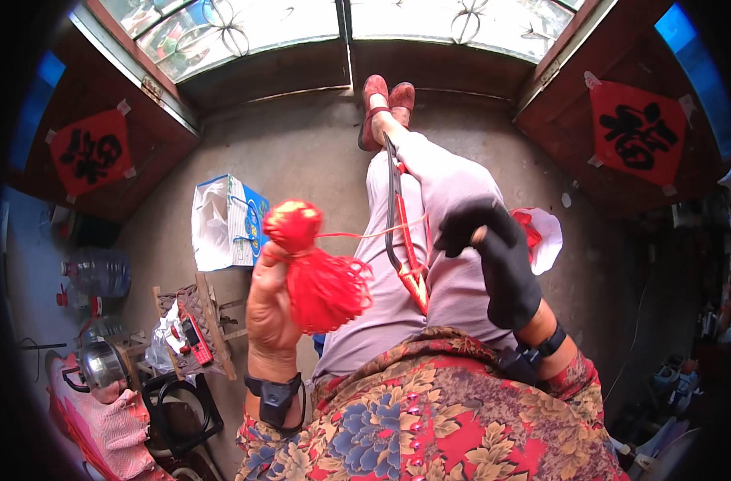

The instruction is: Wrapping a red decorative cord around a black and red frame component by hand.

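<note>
A red tassel (pixel 327 290) with a round bound head and a skirt of loose strands is gripped in my bare left hand (pixel 272 309), above my left thigh. From its narrow neck a thin thread (pixel 371 234) stretches right toward my right hand (pixel 492 255). That hand wears a black glove with the thumb tip bare, and its fingers are curled together; the thread's end near them is hard to make out. Between my legs lies a long bent black frame (pixel 392 210) with red strands (pixel 414 282) fastened along it.
A blue-and-white paper bag (pixel 231 222) stands on the floor to the left. Nearer, a small wooden stool (pixel 216 325) bears a red phone (pixel 195 340) and crumpled plastic. A lidded metal pot (pixel 103 370) and plastic bottles are farther left. Beside my right thigh sits a white bag (pixel 547 242) holding red material.
</note>
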`<act>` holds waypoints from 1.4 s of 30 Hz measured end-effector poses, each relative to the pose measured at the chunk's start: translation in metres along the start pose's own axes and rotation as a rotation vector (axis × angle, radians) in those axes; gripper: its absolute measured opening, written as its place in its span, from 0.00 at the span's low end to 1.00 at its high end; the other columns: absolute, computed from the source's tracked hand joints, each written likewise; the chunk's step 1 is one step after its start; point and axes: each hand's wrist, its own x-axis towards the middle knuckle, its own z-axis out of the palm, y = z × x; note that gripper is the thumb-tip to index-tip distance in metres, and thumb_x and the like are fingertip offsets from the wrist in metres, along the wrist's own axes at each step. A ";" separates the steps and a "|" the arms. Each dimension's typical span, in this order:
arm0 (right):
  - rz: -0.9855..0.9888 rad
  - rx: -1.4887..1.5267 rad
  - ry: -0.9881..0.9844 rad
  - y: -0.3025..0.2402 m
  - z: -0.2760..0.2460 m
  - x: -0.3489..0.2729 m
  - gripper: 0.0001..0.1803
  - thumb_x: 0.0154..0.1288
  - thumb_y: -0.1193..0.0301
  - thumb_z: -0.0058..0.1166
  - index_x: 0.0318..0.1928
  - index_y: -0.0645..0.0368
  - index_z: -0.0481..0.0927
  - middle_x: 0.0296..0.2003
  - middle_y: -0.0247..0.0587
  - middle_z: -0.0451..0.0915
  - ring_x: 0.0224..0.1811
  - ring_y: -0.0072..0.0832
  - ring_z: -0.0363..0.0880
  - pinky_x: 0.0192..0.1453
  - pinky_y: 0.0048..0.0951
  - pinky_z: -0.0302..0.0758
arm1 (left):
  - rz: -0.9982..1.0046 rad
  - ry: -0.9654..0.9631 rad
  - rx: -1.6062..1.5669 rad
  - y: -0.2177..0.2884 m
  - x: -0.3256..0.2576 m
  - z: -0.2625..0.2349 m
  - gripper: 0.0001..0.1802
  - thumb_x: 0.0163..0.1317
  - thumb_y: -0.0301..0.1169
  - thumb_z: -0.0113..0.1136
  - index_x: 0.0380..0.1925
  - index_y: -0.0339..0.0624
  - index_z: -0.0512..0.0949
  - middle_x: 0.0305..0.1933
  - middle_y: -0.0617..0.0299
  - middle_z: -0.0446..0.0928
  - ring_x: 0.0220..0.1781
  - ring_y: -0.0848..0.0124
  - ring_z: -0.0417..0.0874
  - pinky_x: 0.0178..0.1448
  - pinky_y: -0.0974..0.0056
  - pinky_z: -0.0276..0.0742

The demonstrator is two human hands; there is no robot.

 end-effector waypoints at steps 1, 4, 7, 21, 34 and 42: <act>0.042 -0.048 -0.038 0.003 -0.001 -0.007 0.13 0.67 0.72 0.50 0.49 0.64 0.77 0.44 0.38 0.79 0.50 0.25 0.77 0.59 0.31 0.72 | -0.013 -0.052 -0.068 0.005 0.003 0.005 0.23 0.61 0.30 0.61 0.56 0.38 0.72 0.59 0.53 0.76 0.61 0.60 0.77 0.69 0.52 0.70; -0.074 -0.286 -0.106 0.018 0.015 -0.001 0.11 0.69 0.71 0.49 0.47 0.63 0.78 0.40 0.43 0.80 0.45 0.29 0.80 0.53 0.30 0.74 | 0.102 0.076 0.077 0.003 0.006 -0.004 0.28 0.60 0.32 0.62 0.60 0.38 0.70 0.58 0.54 0.76 0.60 0.61 0.78 0.69 0.54 0.70; -0.176 -0.533 -0.121 0.030 0.012 0.010 0.11 0.69 0.67 0.51 0.45 0.61 0.78 0.36 0.49 0.80 0.38 0.40 0.83 0.44 0.35 0.77 | 0.260 0.169 0.478 -0.008 0.011 -0.001 0.17 0.58 0.22 0.63 0.48 0.38 0.74 0.53 0.58 0.79 0.52 0.68 0.80 0.61 0.61 0.74; -0.281 -1.049 -0.215 0.052 -0.003 0.026 0.29 0.53 0.67 0.67 0.57 0.53 0.76 0.42 0.47 0.82 0.40 0.45 0.83 0.42 0.37 0.80 | 0.378 -0.036 1.415 -0.076 0.038 -0.008 0.11 0.50 0.17 0.65 0.33 0.38 0.75 0.31 0.56 0.75 0.35 0.61 0.80 0.41 0.60 0.77; -0.076 0.372 0.183 0.008 -0.031 -0.027 0.25 0.66 0.53 0.54 0.51 0.61 0.69 0.41 0.41 0.78 0.43 0.33 0.81 0.63 0.46 0.71 | -0.373 -0.407 0.454 -0.044 0.000 0.004 0.26 0.62 0.52 0.59 0.30 0.34 0.80 0.49 0.39 0.79 0.47 0.55 0.83 0.54 0.57 0.79; 0.149 0.919 -0.281 -0.009 -0.013 -0.062 0.25 0.65 0.54 0.55 0.51 0.62 0.69 0.38 0.40 0.77 0.36 0.31 0.82 0.59 0.46 0.73 | -0.463 -0.119 -0.456 -0.074 0.000 0.001 0.22 0.69 0.49 0.51 0.31 0.40 0.72 0.38 0.56 0.72 0.42 0.65 0.70 0.40 0.64 0.75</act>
